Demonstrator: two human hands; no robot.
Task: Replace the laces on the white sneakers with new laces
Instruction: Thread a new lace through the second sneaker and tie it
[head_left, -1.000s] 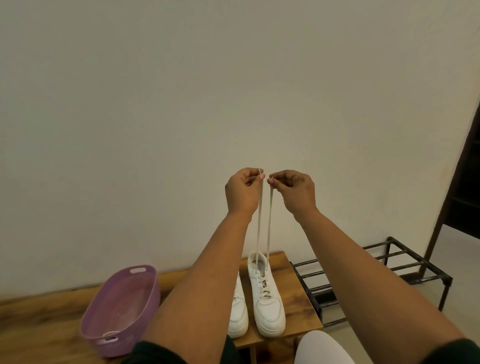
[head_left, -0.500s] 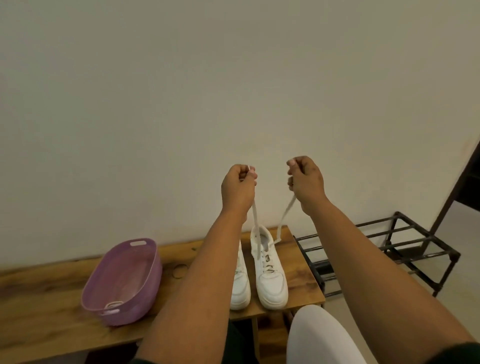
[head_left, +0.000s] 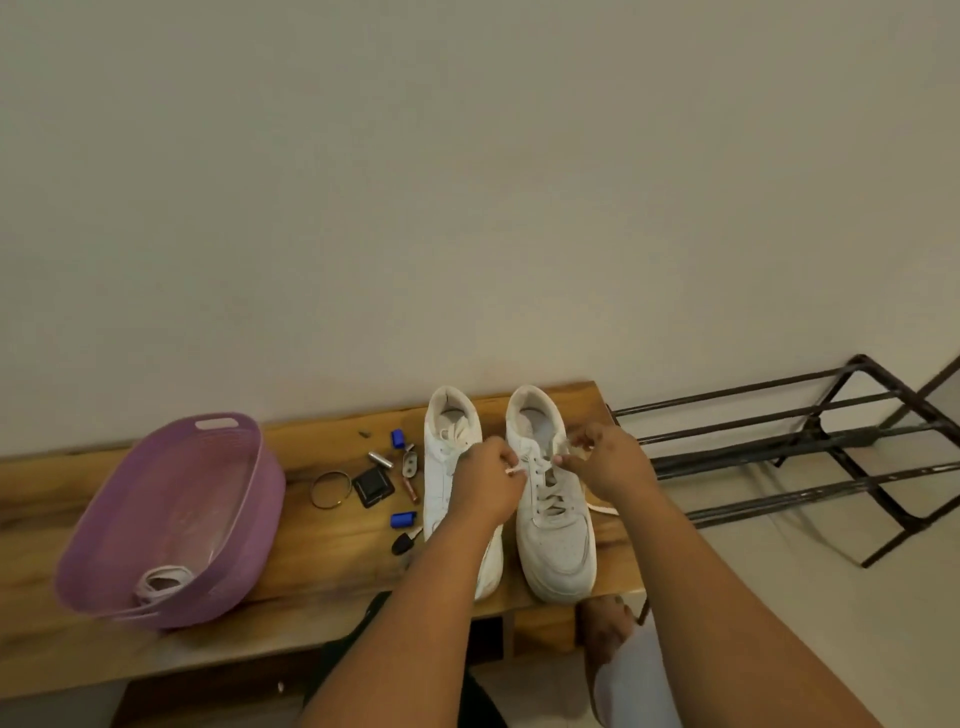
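Note:
Two white sneakers stand side by side on a wooden bench (head_left: 322, 551), toes toward me. Over the right sneaker (head_left: 553, 525) my left hand (head_left: 485, 480) pinches one tip of the white lace (head_left: 543, 465) and my right hand (head_left: 605, 460) pinches the other end near the upper eyelets. A loose stretch of lace (head_left: 602, 508) trails onto the bench to the right of that shoe. My left forearm covers part of the left sneaker (head_left: 447, 452). A rolled white lace (head_left: 163, 581) lies in a purple basket (head_left: 244, 519) at the left.
Between basket and shoes lie small items: a metal ring (head_left: 331, 489), a black square case (head_left: 372, 487), blue caps (head_left: 397, 439) and a silver cylinder (head_left: 380, 459). A black metal rack (head_left: 810, 441) stands on the floor to the right. A plain wall rises behind the bench.
Both hands have come down from head height to just above the right sneaker, drawing the lace ends low. The camera has tilted down, so the bench and small items now show.

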